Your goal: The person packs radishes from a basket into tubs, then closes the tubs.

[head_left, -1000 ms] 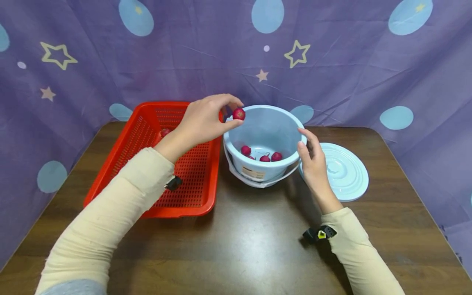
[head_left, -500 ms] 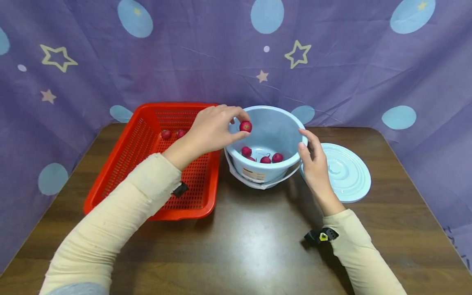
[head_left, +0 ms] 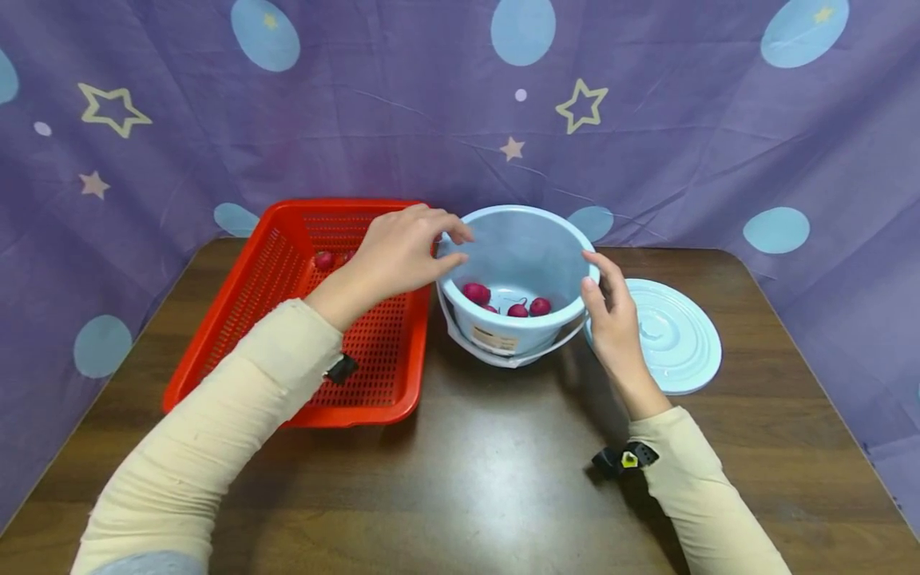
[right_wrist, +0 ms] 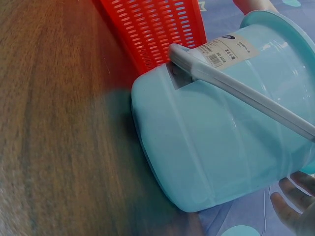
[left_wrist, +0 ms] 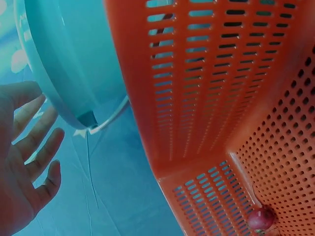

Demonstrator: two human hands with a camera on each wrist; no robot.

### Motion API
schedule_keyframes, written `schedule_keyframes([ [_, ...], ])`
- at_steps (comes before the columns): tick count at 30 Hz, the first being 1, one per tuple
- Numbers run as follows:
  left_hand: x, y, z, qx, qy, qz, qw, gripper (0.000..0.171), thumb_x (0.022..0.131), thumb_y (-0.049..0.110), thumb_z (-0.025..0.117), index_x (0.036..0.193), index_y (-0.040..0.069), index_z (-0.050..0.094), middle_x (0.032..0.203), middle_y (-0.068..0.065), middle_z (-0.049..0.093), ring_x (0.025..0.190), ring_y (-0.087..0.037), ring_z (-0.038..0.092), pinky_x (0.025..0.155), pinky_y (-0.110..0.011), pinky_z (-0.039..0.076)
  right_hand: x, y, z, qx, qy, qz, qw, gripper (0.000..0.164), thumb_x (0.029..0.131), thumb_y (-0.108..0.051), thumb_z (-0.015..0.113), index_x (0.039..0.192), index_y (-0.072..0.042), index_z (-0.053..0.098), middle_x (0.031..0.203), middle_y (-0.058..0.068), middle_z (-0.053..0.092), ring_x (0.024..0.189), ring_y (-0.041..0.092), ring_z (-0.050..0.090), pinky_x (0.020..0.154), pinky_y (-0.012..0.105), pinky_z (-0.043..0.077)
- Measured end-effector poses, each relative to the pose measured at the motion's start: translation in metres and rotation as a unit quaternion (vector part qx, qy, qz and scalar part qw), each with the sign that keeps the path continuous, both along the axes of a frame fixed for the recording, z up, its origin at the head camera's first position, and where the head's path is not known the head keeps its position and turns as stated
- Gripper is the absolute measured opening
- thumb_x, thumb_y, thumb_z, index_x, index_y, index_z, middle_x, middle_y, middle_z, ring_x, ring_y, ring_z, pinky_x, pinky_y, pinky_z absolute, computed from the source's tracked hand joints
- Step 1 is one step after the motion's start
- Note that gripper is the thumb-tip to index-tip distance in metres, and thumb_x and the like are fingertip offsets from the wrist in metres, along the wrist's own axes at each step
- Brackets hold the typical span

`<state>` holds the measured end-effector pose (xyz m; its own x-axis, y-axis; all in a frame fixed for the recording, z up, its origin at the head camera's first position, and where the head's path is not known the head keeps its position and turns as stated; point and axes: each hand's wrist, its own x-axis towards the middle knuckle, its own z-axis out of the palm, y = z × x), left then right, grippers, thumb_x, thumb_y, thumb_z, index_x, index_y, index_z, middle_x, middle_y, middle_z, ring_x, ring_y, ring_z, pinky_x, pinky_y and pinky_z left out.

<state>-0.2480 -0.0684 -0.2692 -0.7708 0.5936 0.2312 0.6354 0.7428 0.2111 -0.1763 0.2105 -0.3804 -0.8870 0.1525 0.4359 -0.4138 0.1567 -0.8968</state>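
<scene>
Over the left side of the light blue bucket [head_left: 517, 231], my left hand [head_left: 406, 247] holds nothing, thumb and fingers spread apart. Several red radishes [head_left: 517, 310] lie on the bucket's bottom. My right hand [head_left: 612, 319] rests its thumb and fingertips at the right rim; in the right wrist view, loosely bent fingers [right_wrist: 290, 201] lie beside the bucket's outer wall. Left of the bucket stands the red perforated basket [head_left: 413, 383], with a radish [head_left: 324, 260] near its back and another partly hidden behind my left wrist. The left wrist view also shows a radish [left_wrist: 261, 218] inside the basket.
A light blue lid [head_left: 672, 335] lies flat on the wooden table [head_left: 489, 487], right of the bucket. The bucket's handle [right_wrist: 246, 96] hangs down along its front. A purple curtain [head_left: 402, 104] with stars and ovals hangs behind the table.
My left hand lowered a radish into the bucket and let it go; it lies among the others at the left. The hand has drawn back slightly leftward. My right hand stayed at the rim.
</scene>
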Motion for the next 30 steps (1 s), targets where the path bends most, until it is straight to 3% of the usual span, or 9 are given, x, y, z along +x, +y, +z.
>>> schedule_keyframes([
  [3,-0.001,-0.005,0.000,0.007,0.000,0.005,1.0000,0.026,0.091,0.036,0.072,0.116,0.027,0.073,0.106,0.010,0.068,0.096,-0.014,0.059,0.070,-0.036,0.048,0.000,0.000,0.000,0.002,0.000,0.001,1.000,0.043,0.100,-0.015,0.052,0.141,-0.002,0.051,0.143,0.008,0.050,0.121,0.014,0.048,0.103,0.027,0.035],
  [10,-0.006,-0.024,0.002,0.046,-0.011,0.019,0.9987,0.022,0.094,0.034,0.067,0.113,0.024,0.073,0.107,0.006,0.068,0.099,-0.017,0.059,0.076,-0.039,0.049,0.016,-0.013,0.028,0.020,-0.020,-0.005,1.000,0.046,0.098,-0.008,0.048,0.140,0.010,0.044,0.146,0.024,0.043,0.125,0.022,0.046,0.104,0.026,0.034],
  [16,-0.016,-0.042,-0.005,0.043,-0.027,0.028,0.9984,0.021,0.095,0.035,0.066,0.112,0.025,0.073,0.116,0.004,0.067,0.108,-0.020,0.058,0.086,-0.044,0.048,0.001,-0.001,0.003,0.013,-0.004,-0.004,1.000,0.046,0.099,-0.011,0.049,0.142,0.002,0.047,0.146,0.016,0.046,0.122,0.014,0.046,0.104,0.026,0.033],
  [24,-0.033,-0.066,-0.021,0.033,-0.044,0.069,0.9961,0.023,0.096,0.033,0.064,0.114,0.023,0.071,0.119,0.001,0.067,0.112,-0.023,0.059,0.089,-0.049,0.047,0.000,0.000,0.001,0.011,0.003,-0.006,1.000,0.045,0.099,-0.016,0.051,0.142,-0.002,0.050,0.143,0.011,0.049,0.120,0.014,0.046,0.103,0.026,0.034],
  [26,-0.037,-0.072,-0.024,0.036,-0.052,0.070,0.9956,0.022,0.096,0.032,0.065,0.114,0.021,0.071,0.120,0.001,0.067,0.114,-0.024,0.059,0.092,-0.050,0.046,0.000,0.000,0.001,0.012,0.002,-0.005,1.000,0.045,0.099,-0.016,0.051,0.142,-0.002,0.049,0.145,0.011,0.047,0.123,0.013,0.045,0.104,0.025,0.033],
  [30,-0.044,-0.082,-0.033,0.038,-0.064,0.068,0.9950,0.023,0.096,0.032,0.066,0.114,0.020,0.071,0.120,-0.001,0.067,0.116,-0.025,0.058,0.095,-0.050,0.045,0.000,0.000,0.000,0.015,0.007,-0.007,1.000,0.045,0.100,-0.015,0.051,0.142,-0.002,0.050,0.137,0.012,0.051,0.112,0.012,0.046,0.097,0.024,0.035],
])
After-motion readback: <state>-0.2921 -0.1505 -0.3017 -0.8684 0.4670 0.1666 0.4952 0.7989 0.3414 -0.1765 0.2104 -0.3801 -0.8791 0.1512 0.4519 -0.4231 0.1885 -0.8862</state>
